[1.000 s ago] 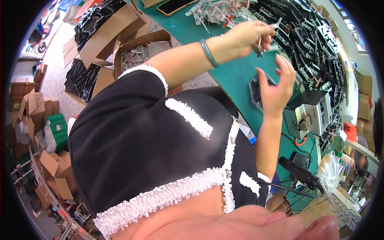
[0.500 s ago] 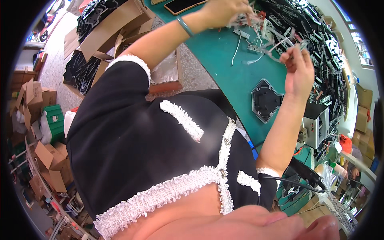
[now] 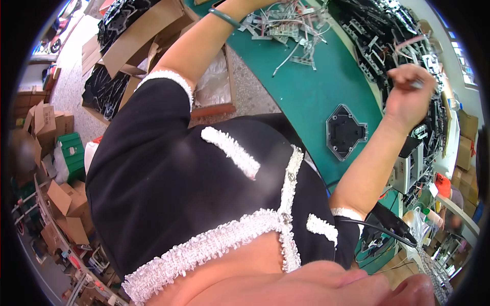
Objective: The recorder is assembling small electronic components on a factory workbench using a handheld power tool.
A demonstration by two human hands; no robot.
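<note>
Grey-green bangle (image 3: 224, 18) marks your left wrist; your left hand (image 3: 252, 4) is cut off by the upper edge, beside the bunched white wired strips (image 3: 291, 25), so its grip cannot be told. Your right hand (image 3: 411, 97) has swung outward to the heap of black parts (image 3: 377, 56) – fingers curled, blurred, contents unclear. Half a second ago, both hands were closer together around the strips; they now stand well apart, and your right forearm clears the black housing (image 3: 344, 132), which neither hand touches. Note the housing's position: on the green counter (image 3: 306, 97), open face up – long axis roughly top to bottom in view, side tab pointing right toward your forearm.
</note>
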